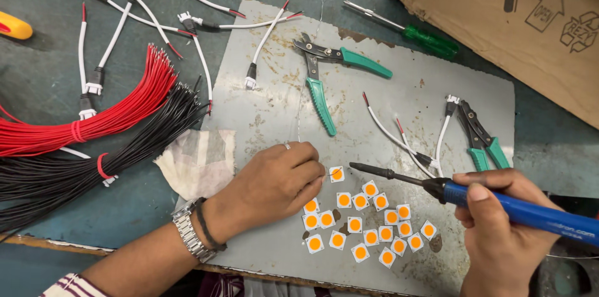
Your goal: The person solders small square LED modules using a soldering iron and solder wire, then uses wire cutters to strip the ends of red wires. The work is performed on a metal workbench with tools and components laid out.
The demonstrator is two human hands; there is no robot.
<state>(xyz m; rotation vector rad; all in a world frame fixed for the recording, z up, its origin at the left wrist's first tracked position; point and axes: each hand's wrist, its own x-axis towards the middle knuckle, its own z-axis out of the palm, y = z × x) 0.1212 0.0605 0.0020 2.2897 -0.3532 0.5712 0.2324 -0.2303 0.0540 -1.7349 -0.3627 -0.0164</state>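
Observation:
My left hand (277, 181) rests on a grey metal sheet (374, 103), its fingertips pinching a small white square chip with an orange centre (336, 174). My right hand (499, 222) grips a blue-handled soldering iron (536, 213); its dark tip (359, 166) points left and ends just right of that chip. Several more white and orange chips (368, 222) lie scattered on the sheet between my hands. A metal watch and a dark band sit on my left wrist.
Green-handled wire strippers (324, 78) and smaller green pliers (483, 141) lie on the sheet. A green screwdriver (412, 32), a cardboard box (518, 16), red (93, 116) and black wire bundles (93, 160), white connector leads (131, 10), a cloth rag (199, 160).

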